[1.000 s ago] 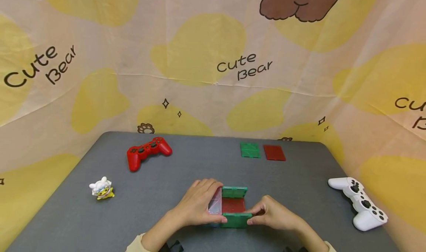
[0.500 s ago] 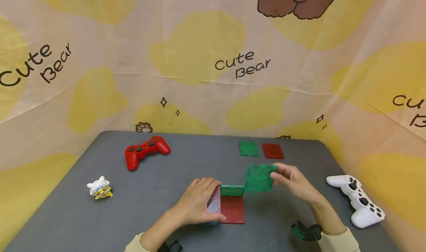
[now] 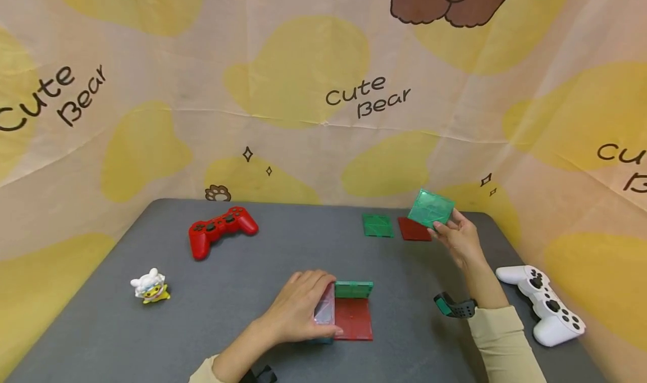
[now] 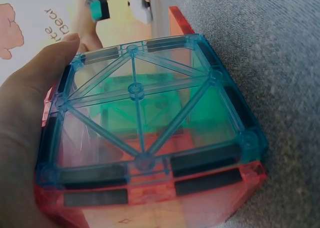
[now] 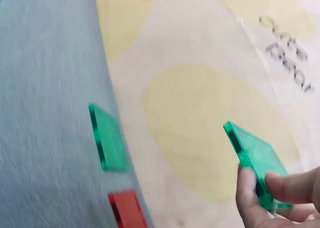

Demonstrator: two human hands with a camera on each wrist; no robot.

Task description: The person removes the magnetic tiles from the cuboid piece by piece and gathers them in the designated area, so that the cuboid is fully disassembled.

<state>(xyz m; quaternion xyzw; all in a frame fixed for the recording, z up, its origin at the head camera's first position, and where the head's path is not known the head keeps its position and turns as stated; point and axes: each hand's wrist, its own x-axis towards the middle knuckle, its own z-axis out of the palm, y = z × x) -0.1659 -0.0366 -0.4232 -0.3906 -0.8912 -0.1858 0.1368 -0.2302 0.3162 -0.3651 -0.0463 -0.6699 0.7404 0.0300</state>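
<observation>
My left hand point(image 3: 298, 310) grips a small box of see-through magnetic tiles near the table's front, fingers over the far side and thumb at the near side. A blue magnetic tile point(image 4: 136, 91) forms its left wall in the left wrist view, and a clear pinkish tile point(image 3: 325, 310) tops it. To the right a red tile point(image 3: 354, 320) lies flat, with a green upright tile point(image 3: 354, 290) along its far edge. Up at the far right, my right hand point(image 3: 461, 240) pinches a green magnetic tile point(image 3: 431, 208) by its edge, tilted and raised.
A flat green tile point(image 3: 377, 225) and a flat red tile point(image 3: 413, 229) lie at the table's back edge. A red game controller point(image 3: 222, 229) is back left, a small white-and-yellow figurine point(image 3: 150, 286) left, a white game controller point(image 3: 546, 305) right. A printed cloth backdrop rises behind.
My right hand has pulled the near green tile off the box and carried it up and back to the far right. My left hand has stayed on the box.
</observation>
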